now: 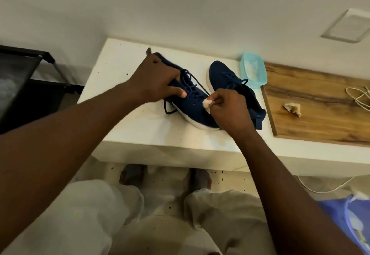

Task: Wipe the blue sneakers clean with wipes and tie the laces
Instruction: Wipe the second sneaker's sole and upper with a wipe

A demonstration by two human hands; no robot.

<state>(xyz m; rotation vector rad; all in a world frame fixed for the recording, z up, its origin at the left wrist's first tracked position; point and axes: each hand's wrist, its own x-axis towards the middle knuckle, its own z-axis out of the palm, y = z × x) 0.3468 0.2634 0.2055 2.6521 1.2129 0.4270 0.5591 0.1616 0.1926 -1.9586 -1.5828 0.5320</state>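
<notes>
Far to the left, beside the white bench, stands a black rack. On the bench, the left grip, a bare hand, is clamped on the heel end of the held sneaker, fingers curled over the collar and thumb lying across the lacing. This dark blue shoe points its toe toward the near edge, with its white sole on the benchtop. Its dark lace is untied, and a loop trails onto the bench on the left side.

At the shoe's right flank the right grip pinches a small white wipe between thumb and curled fingers, and the wipe touches the blue upper. Behind this hand lies the second sneaker, toe toward the wall and heel partly hidden by the wrist. Just beside its far side sits a pale blue tub with something white inside.

Further right a wooden board lies on the bench. It carries a crumpled wad and, at the frame's edge, a white cable
</notes>
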